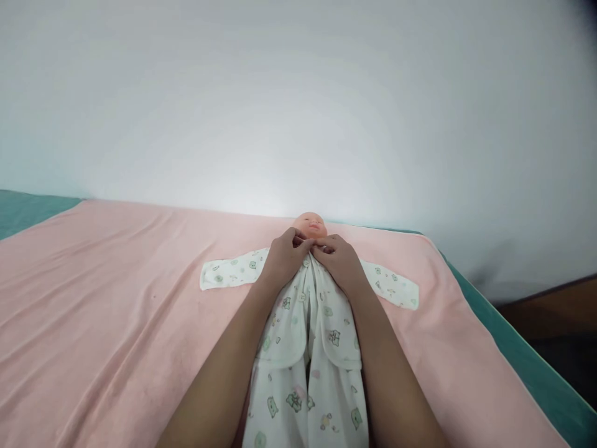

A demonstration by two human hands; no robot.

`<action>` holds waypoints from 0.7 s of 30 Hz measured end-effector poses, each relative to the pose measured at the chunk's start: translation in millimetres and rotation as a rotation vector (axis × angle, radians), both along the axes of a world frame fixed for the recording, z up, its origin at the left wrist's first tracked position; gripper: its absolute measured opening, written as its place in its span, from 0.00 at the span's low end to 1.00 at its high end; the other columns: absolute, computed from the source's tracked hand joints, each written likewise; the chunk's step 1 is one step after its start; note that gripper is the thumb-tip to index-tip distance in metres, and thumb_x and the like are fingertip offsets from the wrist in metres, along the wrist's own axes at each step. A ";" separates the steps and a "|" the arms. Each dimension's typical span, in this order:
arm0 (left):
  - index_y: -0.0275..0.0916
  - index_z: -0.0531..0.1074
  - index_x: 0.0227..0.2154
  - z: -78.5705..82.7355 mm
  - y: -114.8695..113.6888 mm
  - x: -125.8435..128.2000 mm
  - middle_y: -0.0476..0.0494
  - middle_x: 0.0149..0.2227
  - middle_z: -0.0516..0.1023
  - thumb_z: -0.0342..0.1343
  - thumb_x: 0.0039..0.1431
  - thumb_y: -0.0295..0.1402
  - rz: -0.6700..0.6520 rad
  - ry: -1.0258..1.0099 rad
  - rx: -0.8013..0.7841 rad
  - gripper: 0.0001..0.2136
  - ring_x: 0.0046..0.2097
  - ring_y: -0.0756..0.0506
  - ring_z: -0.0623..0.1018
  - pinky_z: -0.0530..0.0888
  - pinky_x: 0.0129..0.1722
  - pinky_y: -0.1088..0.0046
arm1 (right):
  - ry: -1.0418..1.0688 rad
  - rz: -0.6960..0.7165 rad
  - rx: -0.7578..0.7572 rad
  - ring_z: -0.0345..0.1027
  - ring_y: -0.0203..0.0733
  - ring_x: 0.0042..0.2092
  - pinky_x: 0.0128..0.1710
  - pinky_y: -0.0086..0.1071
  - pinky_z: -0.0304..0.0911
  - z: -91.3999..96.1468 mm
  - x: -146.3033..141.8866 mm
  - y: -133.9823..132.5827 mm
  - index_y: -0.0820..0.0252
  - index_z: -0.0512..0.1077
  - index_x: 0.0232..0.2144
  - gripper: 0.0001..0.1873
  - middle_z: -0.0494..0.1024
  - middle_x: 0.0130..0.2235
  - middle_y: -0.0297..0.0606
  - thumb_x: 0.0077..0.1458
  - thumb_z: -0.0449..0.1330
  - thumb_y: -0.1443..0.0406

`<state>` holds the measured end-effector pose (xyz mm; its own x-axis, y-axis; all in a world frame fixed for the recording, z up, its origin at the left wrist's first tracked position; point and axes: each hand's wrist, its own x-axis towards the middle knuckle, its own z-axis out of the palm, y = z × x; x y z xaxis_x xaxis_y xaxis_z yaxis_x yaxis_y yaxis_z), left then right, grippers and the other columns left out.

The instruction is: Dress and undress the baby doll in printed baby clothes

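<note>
A baby doll (pixel 311 224) lies on its back on a pink blanket (pixel 116 298), dressed in a white printed baby suit (pixel 303 348) with both sleeves spread out sideways. My left hand (pixel 283 260) and my right hand (pixel 341 261) meet at the neckline just under the doll's chin. Both hands have their fingers pinched together on the two front edges of the suit's collar. My forearms run up along either side of the doll's body.
The pink blanket covers a bed with a teal sheet (pixel 527 361) showing at the right edge and far left. A plain white wall (pixel 298 106) rises behind the bed. Dark floor (pixel 559 323) lies to the right.
</note>
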<state>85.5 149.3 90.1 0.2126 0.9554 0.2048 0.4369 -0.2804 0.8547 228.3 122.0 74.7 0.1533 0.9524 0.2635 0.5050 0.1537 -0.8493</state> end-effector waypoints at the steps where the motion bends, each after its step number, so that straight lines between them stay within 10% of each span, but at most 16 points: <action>1: 0.41 0.70 0.34 -0.6 0.3 0.5 0.48 0.34 0.78 0.55 0.55 0.39 0.002 -0.002 -0.018 0.08 0.38 0.47 0.76 0.71 0.38 0.71 | -0.009 0.000 -0.004 0.67 0.37 0.37 0.40 0.33 0.62 -0.6 -0.2 0.7 0.53 0.78 0.34 0.10 0.72 0.38 0.34 0.51 0.58 0.61; 21: 0.40 0.76 0.32 -1.0 1.6 -7.4 0.46 0.37 0.78 0.54 0.51 0.33 -0.051 0.054 -0.062 0.07 0.38 0.47 0.75 0.70 0.40 0.71 | -0.063 0.001 -0.020 0.65 0.39 0.39 0.43 0.35 0.60 -1.6 -1.7 1.9 0.58 0.72 0.33 0.10 0.70 0.41 0.37 0.51 0.51 0.67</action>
